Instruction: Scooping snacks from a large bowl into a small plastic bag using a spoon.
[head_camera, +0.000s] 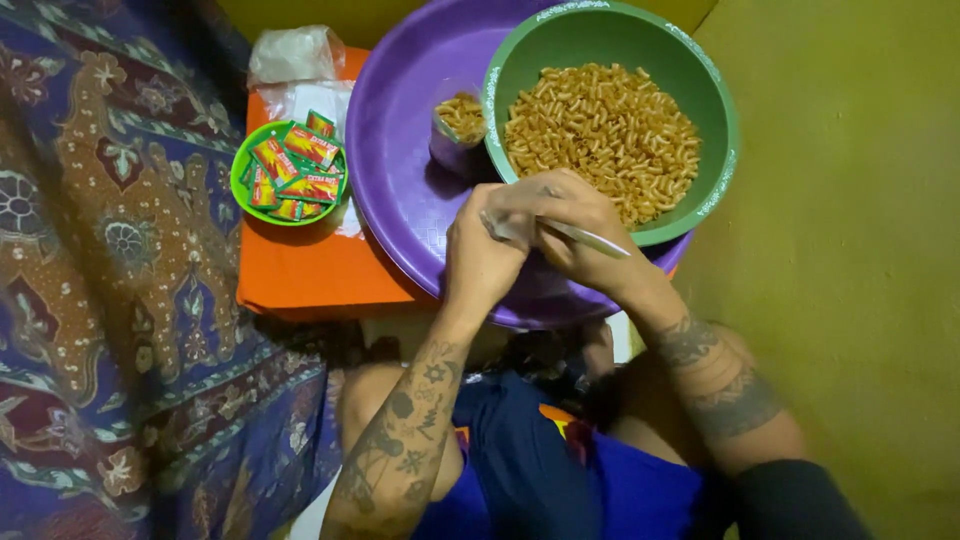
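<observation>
2 hands meet at the centre of the view, right over the near rim of the wide purple plastic tray (400, 190). Left hand (480, 260) is curled, fingers pinched on a small clear plastic bag (508, 226); right hand (580, 232) is closed on the same bag from the 3 o'clock side, and a thin pale strip (590, 240) pokes out from under it toward 4 o'clock — what that strip is, I cannot tell. Both hands are touching each other, bag between them.

At 1 o'clock from the hands sits the round green plastic bowl (715, 150), heaped with orange-brown short curled pasta snacks (600, 135), resting in the tray. At 11 o'clock, just beside that bowl, a small clear bag already filled with the same snacks (460, 125) stands upright on the tray.

Out at 10 o'clock, a small green round dish (240, 185) holds red and green seasoning sachets (300, 165), sitting on an orange flat surface (310, 270). Crumpled clear plastic bags (295, 55) lie beyond the dish. Patterned blue and brown cloth (110, 250) fills the 9 o'clock side.
</observation>
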